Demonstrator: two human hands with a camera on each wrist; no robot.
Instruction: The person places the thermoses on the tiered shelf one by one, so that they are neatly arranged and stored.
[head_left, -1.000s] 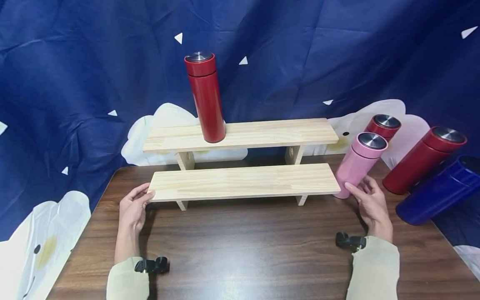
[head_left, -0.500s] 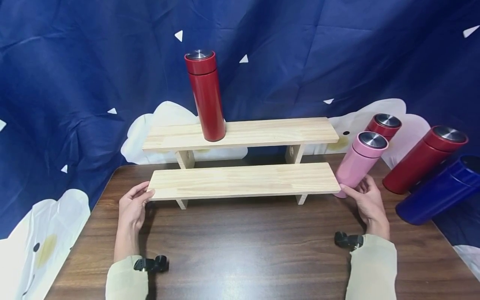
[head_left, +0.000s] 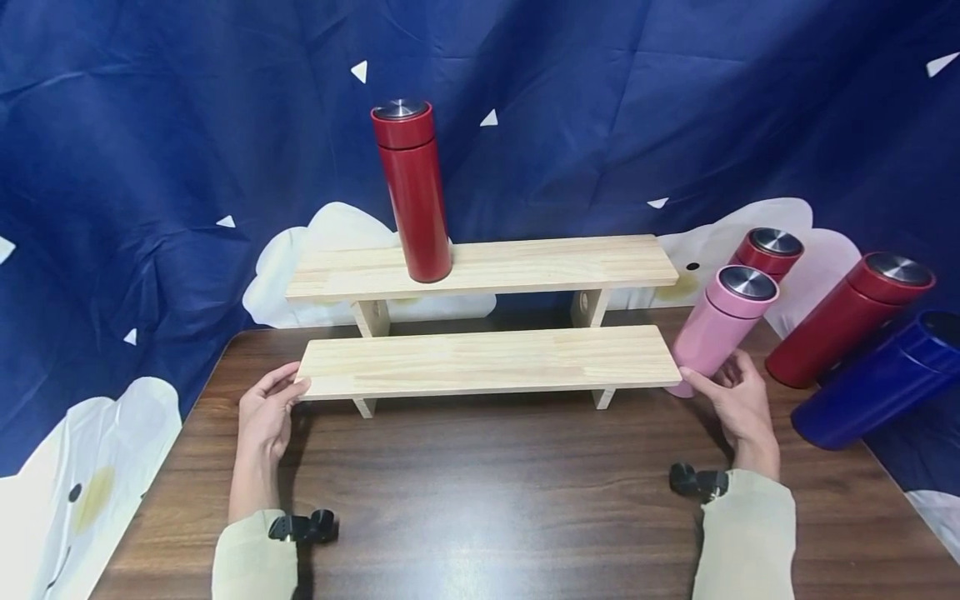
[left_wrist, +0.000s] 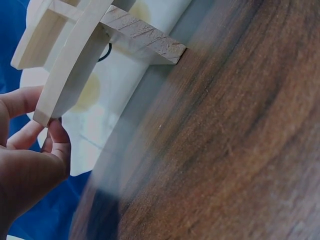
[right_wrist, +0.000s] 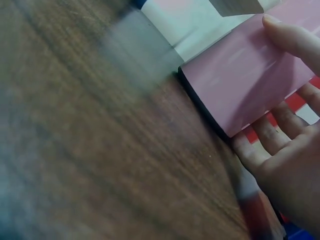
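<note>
A two-tier wooden shelf [head_left: 487,362] stands on the table in the head view. My left hand [head_left: 264,412] pinches the left end of its lower board, thumb and fingers on opposite faces in the left wrist view. My right hand [head_left: 738,412] holds a pink thermos bottle [head_left: 712,333] low down, beside the right end of that board. In the right wrist view the thumb [right_wrist: 295,42] lies across the bottle, its tip close to the shelf wood, while the fingers curl behind the other side, their tips hidden. A red thermos bottle [head_left: 416,208] stands on the upper board.
Two more red thermos bottles, one behind the pink one [head_left: 765,250] and one further right [head_left: 847,321], stand by a blue thermos bottle [head_left: 877,383] near the right edge of the brown table [head_left: 480,500]. A blue curtain [head_left: 562,125] with white shapes hangs behind.
My right hand has shifted slightly left, bringing its thumb from the pink thermos bottle's front to the lower board's right corner. The left hand has stayed in place.
</note>
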